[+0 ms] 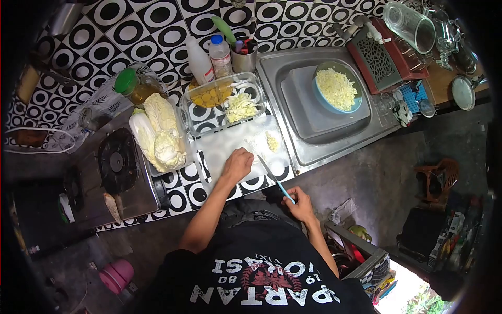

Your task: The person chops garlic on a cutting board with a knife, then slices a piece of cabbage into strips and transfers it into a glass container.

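My right hand (300, 204) grips the light-blue handle of a kitchen knife (271, 171), its blade reaching over the pale cutting board (219, 149). Close to the knife tip, my left hand (239, 164) rests on the board with fingers curled together; whatever lies under them is hidden. A small heap of finely chopped pale vegetable (272, 142) sits at the board's right side. Behind the board is a clear rectangular dish (194, 127) holding cut pale-green strips (241, 107). Whole napa cabbages (159, 133) fill a tray to the left.
Chopped cabbage (335, 89) fills a blue bowl (320, 97) in the steel sink (300, 146). A gas stove (117, 162) stands left. Along the wall are a white bottle (199, 60), a blue-capped bottle (220, 56) and a green-lidded jar (133, 86). Glassware (410, 29) stands far right.
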`<state>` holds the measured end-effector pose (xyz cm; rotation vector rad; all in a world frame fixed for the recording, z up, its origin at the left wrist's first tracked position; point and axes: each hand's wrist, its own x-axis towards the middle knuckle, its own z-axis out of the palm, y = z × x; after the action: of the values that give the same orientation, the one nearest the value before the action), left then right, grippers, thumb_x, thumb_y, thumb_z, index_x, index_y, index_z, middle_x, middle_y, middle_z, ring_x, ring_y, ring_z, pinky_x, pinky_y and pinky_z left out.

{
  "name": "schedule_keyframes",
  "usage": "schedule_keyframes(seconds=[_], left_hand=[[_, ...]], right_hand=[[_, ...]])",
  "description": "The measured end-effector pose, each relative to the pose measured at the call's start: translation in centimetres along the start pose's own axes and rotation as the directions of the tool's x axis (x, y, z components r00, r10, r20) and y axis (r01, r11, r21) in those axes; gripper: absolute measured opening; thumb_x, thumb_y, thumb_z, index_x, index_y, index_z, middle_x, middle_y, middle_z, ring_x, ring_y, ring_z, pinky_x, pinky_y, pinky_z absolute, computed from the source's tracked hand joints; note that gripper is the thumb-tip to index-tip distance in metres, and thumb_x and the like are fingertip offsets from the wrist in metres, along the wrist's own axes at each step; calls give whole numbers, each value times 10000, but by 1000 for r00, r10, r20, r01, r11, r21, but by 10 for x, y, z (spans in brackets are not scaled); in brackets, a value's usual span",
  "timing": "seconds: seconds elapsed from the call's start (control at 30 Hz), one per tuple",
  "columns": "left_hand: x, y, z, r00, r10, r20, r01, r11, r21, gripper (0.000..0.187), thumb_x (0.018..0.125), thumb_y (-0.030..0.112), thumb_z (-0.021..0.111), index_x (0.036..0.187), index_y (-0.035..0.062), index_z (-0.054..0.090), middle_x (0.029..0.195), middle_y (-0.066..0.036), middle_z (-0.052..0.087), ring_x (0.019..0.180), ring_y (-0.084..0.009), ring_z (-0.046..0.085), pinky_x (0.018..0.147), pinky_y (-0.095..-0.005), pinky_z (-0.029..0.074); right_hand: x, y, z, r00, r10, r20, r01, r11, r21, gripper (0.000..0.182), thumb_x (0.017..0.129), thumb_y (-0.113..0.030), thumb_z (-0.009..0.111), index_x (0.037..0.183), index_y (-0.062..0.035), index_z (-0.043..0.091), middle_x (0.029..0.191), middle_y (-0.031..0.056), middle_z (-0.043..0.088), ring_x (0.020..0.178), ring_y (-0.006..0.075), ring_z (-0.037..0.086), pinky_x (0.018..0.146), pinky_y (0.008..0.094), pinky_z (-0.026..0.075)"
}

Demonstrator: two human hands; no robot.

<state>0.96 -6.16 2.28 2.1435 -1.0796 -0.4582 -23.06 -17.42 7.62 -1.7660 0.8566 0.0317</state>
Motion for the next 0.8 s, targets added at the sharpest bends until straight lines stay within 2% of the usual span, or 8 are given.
schedule_keyframes(seconds=[0.1,0.17,0.3,0.43,0.53,0.6,0.73,0.8], left_hand=[[-4,5,-6,999,13,44,-12,1000,-26,249,734,158,677,949,33,657,912,-117,584,899,-286,563,803,-356,458],[-2,8,-9,999,3,55,-1,999,-40,339,713,190,707,1015,49,643,945,-111,570,920,-288,553,816,-359,455],[4,9,-8,995,6,95,-7,1000,16,501,689,241,745,1142,83,605,1016,-94,534,961,-279,532,834,-363,450],[9,10,-16,978,3,207,-26,994,106,493,684,255,748,1131,92,614,994,-85,541,964,-272,532,832,-361,452],[10,9,-18,974,-10,226,-23,989,146,463,695,244,740,1118,98,622,985,-78,541,954,-264,535,823,-356,455],[9,8,-18,980,0,199,-32,987,155,423,698,236,737,1091,110,641,969,-73,545,934,-260,539,813,-358,456],[10,12,-16,994,18,109,-29,995,95,369,698,230,735,1041,115,664,956,-73,548,917,-257,544,801,-361,456],[12,13,-16,978,41,205,-69,989,129,337,696,232,735,1007,118,676,962,-72,554,920,-256,548,799,-365,458]], right_hand=[[0,-4,-1,997,46,-56,-42,997,69,181,790,-102,613,929,-11,544,696,108,659,679,203,646,641,315,478],[3,-8,1,995,38,-91,-39,999,-12,183,790,-113,615,924,-11,543,711,125,658,663,233,641,625,333,476],[7,-2,8,999,0,-53,0,1000,0,200,785,-122,623,931,-11,543,746,150,655,624,256,619,604,351,466],[6,-8,3,999,-11,-51,9,999,-48,192,787,-109,620,930,-5,545,745,144,660,652,244,638,619,339,474],[3,-10,0,997,48,-57,-46,998,47,175,792,-89,609,926,4,546,753,138,669,693,228,658,646,324,485],[2,-5,-2,995,-25,-93,28,999,34,138,815,-53,583,932,0,532,717,71,671,537,99,581,481,241,437],[-1,-5,-2,996,-30,-89,32,999,19,142,816,-57,587,934,1,533,717,74,672,553,107,590,504,251,448],[-1,-6,1,996,-45,-74,45,999,4,149,815,-64,592,937,-1,534,715,77,672,559,114,594,525,260,453]])
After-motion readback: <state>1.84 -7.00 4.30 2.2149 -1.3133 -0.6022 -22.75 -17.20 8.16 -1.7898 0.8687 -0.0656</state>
